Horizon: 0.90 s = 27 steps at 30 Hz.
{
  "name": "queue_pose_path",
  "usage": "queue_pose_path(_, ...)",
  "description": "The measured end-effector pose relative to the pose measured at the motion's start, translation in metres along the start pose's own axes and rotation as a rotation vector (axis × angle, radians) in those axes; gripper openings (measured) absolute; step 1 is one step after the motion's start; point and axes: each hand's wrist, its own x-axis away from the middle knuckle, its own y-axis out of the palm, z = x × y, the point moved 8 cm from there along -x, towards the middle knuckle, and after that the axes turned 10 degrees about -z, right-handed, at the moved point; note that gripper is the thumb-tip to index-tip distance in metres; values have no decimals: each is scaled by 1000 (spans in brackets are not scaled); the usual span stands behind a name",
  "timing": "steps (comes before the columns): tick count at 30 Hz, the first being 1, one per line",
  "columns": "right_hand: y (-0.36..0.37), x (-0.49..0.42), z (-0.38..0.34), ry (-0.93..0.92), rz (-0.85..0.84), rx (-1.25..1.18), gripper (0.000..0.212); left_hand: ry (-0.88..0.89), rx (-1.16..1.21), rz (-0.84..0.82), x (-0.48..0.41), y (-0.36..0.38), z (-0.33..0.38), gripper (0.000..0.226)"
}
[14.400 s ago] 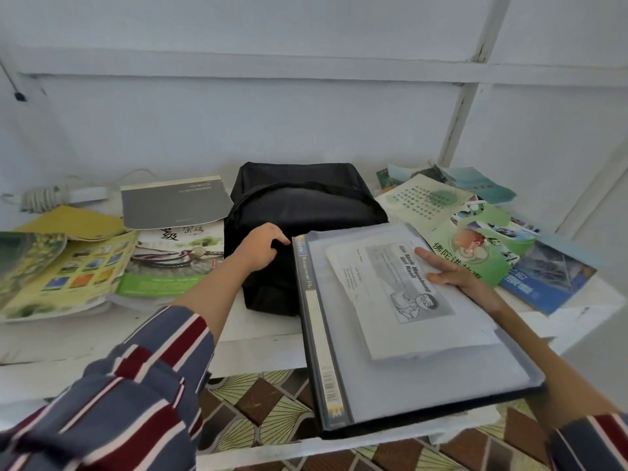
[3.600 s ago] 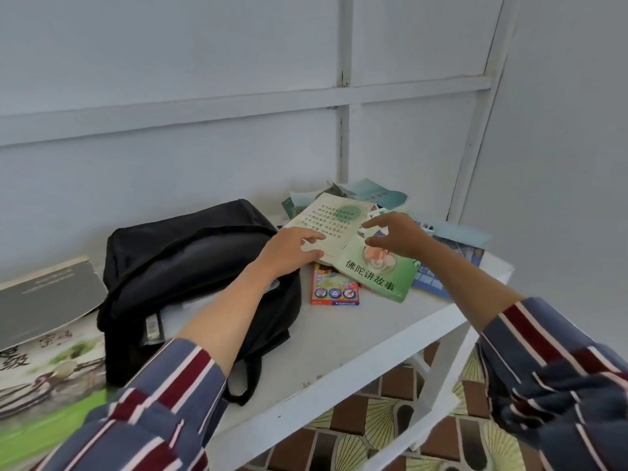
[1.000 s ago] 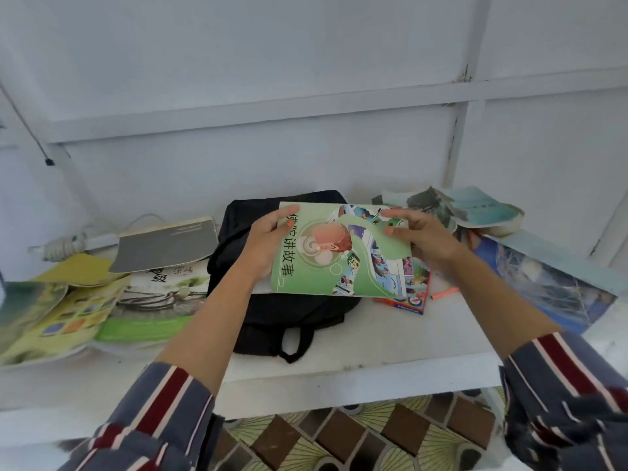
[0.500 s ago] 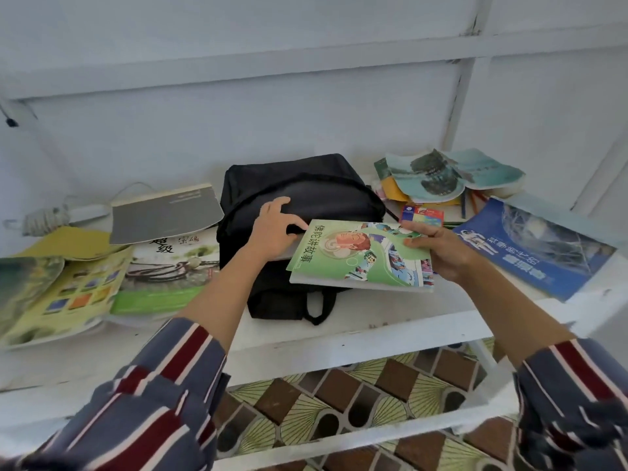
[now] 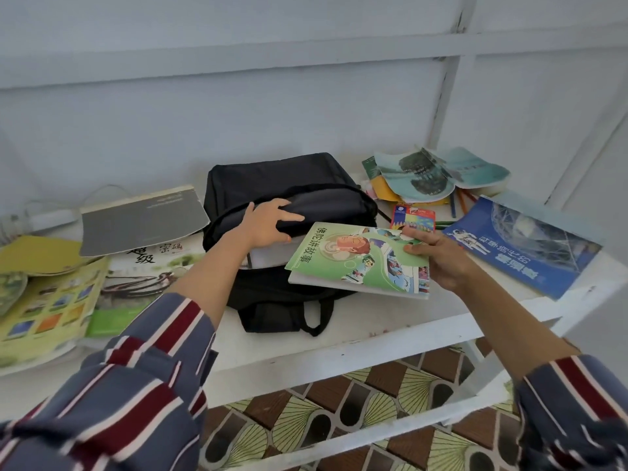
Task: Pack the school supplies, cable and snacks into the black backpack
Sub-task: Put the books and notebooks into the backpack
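A green book (image 5: 353, 260) at the black backpack (image 5: 282, 178) opening, frame centre
left hand (image 5: 268, 222) grips its upper edge; right hand (image 5: 438, 256) pinches the book's right edge

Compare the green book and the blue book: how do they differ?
The green book is gripped by the right hand, partly over the black backpack; the blue book lies flat on the white table, untouched. The green book's cover shows cartoon drawings; the blue book's shows an astronaut. Both lie cover up.
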Motion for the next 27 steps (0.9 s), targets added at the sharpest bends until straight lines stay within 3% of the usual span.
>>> queue_pose_path(5,1,-5,2,-33,64,-44,46,37,23,-23,-6,-8,-4,54)
queue_pose_path(14,17,-13,4,-152,300,-139,44,102,231,80,-9,-44,-3,51)
queue_pose_path(18,40,-20,13,-186,479,-20,42,113,261,95,-7,-52,-1,51)
queue_pose_path(20,55,-23,13,-221,545,155,45,122,263,106,-6,-56,0,52)
queue_pose_path(23,88,-39,13,-167,408,422,64,120,254,129,-3,-61,0,52)
queue_pose_path(27,101,-52,4,57,128,703,86,116,256,151,0,-68,-1,50)
